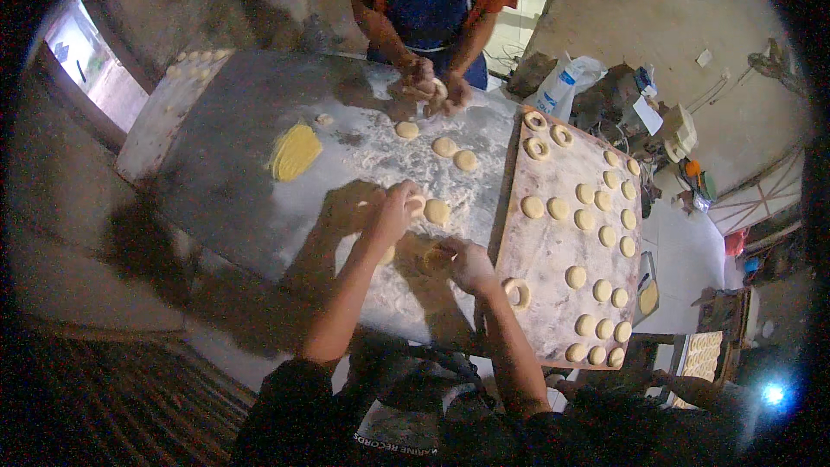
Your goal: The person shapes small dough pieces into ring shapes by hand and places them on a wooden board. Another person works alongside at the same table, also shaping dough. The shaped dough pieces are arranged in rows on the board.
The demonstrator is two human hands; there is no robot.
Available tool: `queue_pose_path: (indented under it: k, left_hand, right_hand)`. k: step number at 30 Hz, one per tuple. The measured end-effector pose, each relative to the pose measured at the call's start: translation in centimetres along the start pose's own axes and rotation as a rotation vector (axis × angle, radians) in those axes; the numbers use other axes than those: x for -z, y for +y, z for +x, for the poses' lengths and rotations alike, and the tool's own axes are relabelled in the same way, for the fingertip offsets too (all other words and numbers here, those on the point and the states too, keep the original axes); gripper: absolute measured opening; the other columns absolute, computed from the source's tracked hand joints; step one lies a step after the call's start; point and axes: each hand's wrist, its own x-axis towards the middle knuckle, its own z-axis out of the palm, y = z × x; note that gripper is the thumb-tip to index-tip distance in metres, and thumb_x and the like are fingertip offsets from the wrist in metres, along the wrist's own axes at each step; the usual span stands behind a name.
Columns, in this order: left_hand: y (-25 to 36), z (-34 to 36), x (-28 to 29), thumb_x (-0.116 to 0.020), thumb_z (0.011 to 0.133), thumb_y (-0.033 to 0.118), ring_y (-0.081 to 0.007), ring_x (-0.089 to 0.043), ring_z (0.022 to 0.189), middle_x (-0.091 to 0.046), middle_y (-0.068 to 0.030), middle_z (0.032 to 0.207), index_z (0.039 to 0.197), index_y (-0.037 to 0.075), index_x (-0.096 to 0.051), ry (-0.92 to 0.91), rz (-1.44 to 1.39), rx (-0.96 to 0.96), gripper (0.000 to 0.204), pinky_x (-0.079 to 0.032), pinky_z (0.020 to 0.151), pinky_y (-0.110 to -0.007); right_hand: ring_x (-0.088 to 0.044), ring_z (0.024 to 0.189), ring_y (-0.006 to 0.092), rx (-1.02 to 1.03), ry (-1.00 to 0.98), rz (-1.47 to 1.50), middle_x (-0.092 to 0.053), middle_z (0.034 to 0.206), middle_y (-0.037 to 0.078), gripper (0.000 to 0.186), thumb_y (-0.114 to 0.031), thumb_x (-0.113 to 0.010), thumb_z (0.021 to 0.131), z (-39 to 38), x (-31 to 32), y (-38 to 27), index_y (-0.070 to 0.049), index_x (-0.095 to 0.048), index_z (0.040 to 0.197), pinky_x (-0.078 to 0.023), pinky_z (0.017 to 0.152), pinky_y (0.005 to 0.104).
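My left hand point(396, 212) is closed on a pale dough piece point(417, 206), next to a round dough disc point(437, 211) on the floured grey table point(233, 138). To the lower right, my right hand point(469, 266) is curled near the tabletop, its fingers on something small and shadowed that I cannot make out. More dough discs point(445, 147) lie farther up the table. Across from me, a co-worker in a blue apron point(430, 4) holds a lump of dough point(430, 91) in both hands.
A wooden board point(545, 251) at the right carries several dough discs and rings. A yellow patch point(294, 151) lies left of centre. A pale board point(147, 130) with dough pieces stands at the far left. Bags point(562, 82), clutter and another filled tray point(700, 355) are beyond the right side.
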Motion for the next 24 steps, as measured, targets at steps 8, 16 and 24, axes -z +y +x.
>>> queue_pose_path:
  k: [8, 16, 24]
  left_hand:
    - [-1.4, -4.7, 2.6, -0.062, 0.095, 0.024, -0.0374, -0.065, 0.090, -0.067, -0.0194, 0.094, 0.116, 0.003, -0.061, 0.045, 0.064, -0.004, 0.029, -0.052, 0.079, -0.043]
    - [0.5, -7.9, 6.4, -0.075, 0.087, 0.025, -0.0172, -0.068, 0.086, -0.071, -0.0117, 0.096, 0.104, 0.000, -0.069, -0.243, -0.597, 0.046, 0.031, -0.053, 0.077, -0.031]
    - [0.0, -6.1, 4.3, -0.068, 0.078, -0.002, -0.0331, -0.060, 0.089, -0.059, -0.0174, 0.098, 0.114, 0.001, -0.052, 0.319, -0.186, -0.244, 0.039, -0.049, 0.080, -0.041]
  right_hand:
    - [-0.067, 0.083, 0.0326, -0.317, -0.168, -0.165, -0.065, 0.094, 0.016, 0.034, -0.026, -0.069, 0.088, 2.2, -2.3, -1.4, -0.003, -0.054, 0.108, -0.053, 0.075, 0.0420]
    - [-0.064, 0.099, 0.0341, -0.280, 0.075, 0.828, -0.060, 0.111, 0.016, 0.041, -0.002, -0.071, 0.082, 0.7, -0.6, -10.4, -0.005, -0.051, 0.117, -0.054, 0.084, 0.0423]
    - [-0.056, 0.107, 0.0215, -0.157, 0.373, 0.801, -0.057, 0.112, 0.011, 0.066, -0.013, -0.073, 0.079, 5.4, -5.4, -10.7, -0.003, -0.040, 0.135, -0.044, 0.092, 0.0371]
